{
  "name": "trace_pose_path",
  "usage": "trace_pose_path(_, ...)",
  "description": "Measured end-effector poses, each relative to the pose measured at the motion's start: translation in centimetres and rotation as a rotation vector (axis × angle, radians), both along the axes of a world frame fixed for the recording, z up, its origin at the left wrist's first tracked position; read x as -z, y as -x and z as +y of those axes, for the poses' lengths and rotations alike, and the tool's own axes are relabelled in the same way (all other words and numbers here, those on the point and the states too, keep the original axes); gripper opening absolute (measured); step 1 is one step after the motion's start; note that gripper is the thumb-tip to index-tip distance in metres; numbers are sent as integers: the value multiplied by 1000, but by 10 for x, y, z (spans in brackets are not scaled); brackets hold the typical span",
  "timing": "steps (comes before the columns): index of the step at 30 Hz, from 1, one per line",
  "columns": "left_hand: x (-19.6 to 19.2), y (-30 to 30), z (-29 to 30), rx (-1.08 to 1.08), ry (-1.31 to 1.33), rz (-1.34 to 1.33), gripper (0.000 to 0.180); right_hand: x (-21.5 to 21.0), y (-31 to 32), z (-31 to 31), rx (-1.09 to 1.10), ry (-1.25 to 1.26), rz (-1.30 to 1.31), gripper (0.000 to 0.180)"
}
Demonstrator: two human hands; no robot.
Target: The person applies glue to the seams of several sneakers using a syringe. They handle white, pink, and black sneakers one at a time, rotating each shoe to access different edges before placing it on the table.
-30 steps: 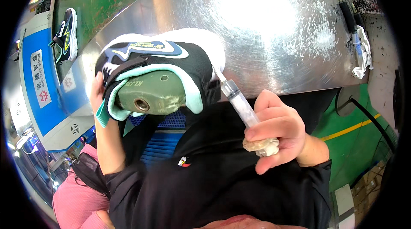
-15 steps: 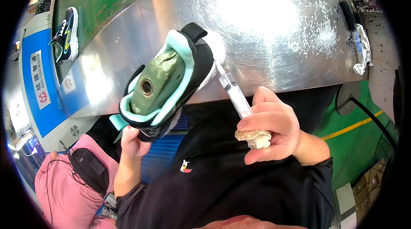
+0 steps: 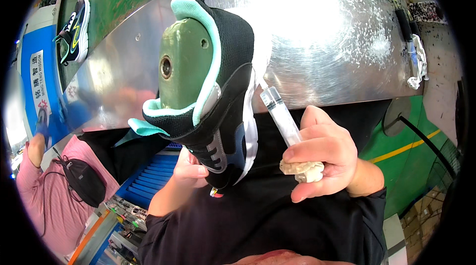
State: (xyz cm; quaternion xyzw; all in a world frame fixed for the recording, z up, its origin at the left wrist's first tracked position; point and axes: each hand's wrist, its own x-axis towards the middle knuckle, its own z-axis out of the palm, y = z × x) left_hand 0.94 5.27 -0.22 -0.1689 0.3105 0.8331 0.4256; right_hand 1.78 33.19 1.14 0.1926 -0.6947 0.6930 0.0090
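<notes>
My left hand [image 3: 191, 169] is closed round the toe end of a black sneaker [image 3: 232, 42] with mint lining and a white sole. A green shoe last [image 3: 186, 64] fills the sneaker's opening. The heel points away from me, and the outer side faces right. In my right hand [image 3: 333, 158] is a clear plastic syringe [image 3: 283, 120], slanting up and left. Its tip lies at the white sole's edge; contact is hard to tell in the glare. A crumpled off-white wad [image 3: 303, 170] is also gripped in that hand, below the syringe.
A shiny metal tabletop [image 3: 317, 84] spans the front, with whitish scraps [image 3: 379, 44] on its right part. Black-handled tools [image 3: 404, 25] and a crumpled white cloth [image 3: 420, 59] lie at its right end. Another sneaker [image 3: 75, 32] sits far left. A person in pink [image 3: 74, 190] is at lower left.
The sneaker has come closer and turned, so its outer side and sole edge now show. My right hand with the syringe has shifted slightly right and down. The person in pink has moved left.
</notes>
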Motion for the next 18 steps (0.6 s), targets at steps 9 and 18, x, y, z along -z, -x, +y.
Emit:
trace_pose_path(9,-3,12,22,157,-34,-18,83,-10,-5,-5,-25,101,-18,46)
trace_pose_path(18,2,15,25,239,-202,-187,71,-45,-16,15,-198,79,-211,48)
